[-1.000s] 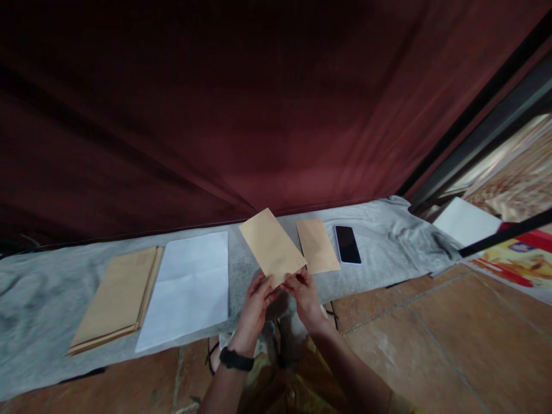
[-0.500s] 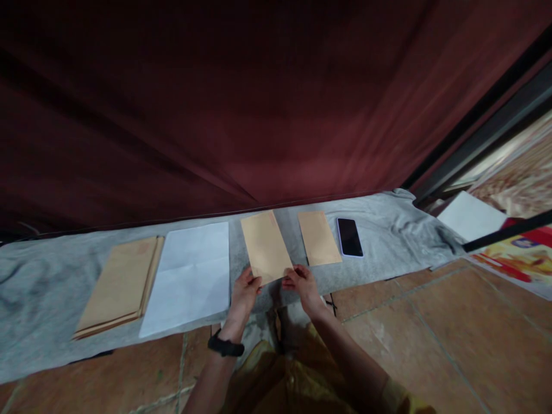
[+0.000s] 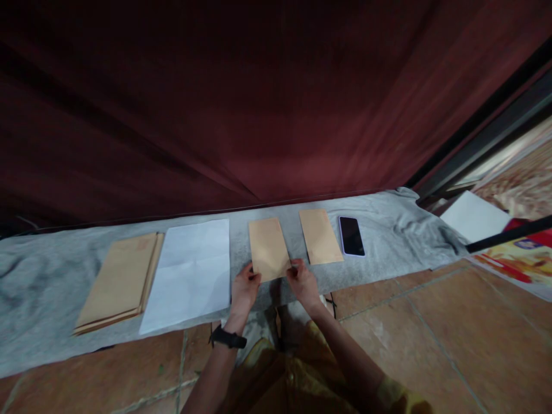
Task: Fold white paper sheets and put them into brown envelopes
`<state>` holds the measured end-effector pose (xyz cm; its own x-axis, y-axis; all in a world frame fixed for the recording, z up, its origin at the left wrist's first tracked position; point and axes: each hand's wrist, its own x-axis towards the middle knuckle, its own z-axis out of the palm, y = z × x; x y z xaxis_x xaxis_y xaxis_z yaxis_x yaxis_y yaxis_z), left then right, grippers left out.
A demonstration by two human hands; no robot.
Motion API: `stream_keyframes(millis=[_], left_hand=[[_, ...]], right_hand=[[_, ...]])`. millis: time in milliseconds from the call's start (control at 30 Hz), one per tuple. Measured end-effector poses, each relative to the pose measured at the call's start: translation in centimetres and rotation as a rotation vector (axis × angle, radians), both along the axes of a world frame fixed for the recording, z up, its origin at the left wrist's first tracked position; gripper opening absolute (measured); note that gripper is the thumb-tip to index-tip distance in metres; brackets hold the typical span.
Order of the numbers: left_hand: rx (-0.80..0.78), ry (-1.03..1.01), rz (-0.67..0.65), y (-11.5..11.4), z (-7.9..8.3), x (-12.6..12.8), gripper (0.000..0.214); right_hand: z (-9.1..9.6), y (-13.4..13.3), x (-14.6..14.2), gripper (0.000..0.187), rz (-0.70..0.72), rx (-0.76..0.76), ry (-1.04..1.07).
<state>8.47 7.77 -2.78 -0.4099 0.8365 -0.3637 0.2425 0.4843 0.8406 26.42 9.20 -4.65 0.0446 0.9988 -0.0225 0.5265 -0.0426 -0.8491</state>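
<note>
Curtain [image 3: 259, 115], dark red, hangs beyond the grey cloth [image 3: 399, 238] stretched before you. On the cloth, to your left, lie a creased white sheet [image 3: 192, 270] and, just beside it, a stack of brown envelopes [image 3: 116, 276]. The near envelope [image 3: 269, 247] lies right in front of you, between the sheet and the far envelope [image 3: 320, 236]. Your left hand [image 3: 245, 286] touches its near left corner, your right hand [image 3: 303, 282] its near right — whether either hand's fingers are clamped on the paper, you cannot tell. Smaller things: a dark-screened phone [image 3: 352, 236] and your black wristband [image 3: 227, 337].
</note>
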Motion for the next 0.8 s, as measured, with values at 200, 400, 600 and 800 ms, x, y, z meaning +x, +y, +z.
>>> stream_keyframes(millis=[200, 400, 600, 800], left_hand=[[-0.038, 0.215, -0.111, 0.0, 0.3, 0.0, 0.044], [-0.043, 0.36, -0.155, -0.2, 1.0, 0.5, 0.038], [0.057, 0.556, -0.133, -0.8, 1.0, 1.2, 0.044], [0.099, 0.766, -0.195, -2.0, 1.2, 1.7, 0.038]], right_hand=[[2.1, -1.1, 0.1, 0.028, 0.226, 0.211, -0.519], [0.7, -1.8, -0.4, 0.041, 0.55, 0.434, -0.485], [-1.0, -2.3, 0.1, 0.048, 0.573, 0.411, -0.526], [-1.1, -2.4, 0.2, 0.052, 0.596, 0.421, -0.54]])
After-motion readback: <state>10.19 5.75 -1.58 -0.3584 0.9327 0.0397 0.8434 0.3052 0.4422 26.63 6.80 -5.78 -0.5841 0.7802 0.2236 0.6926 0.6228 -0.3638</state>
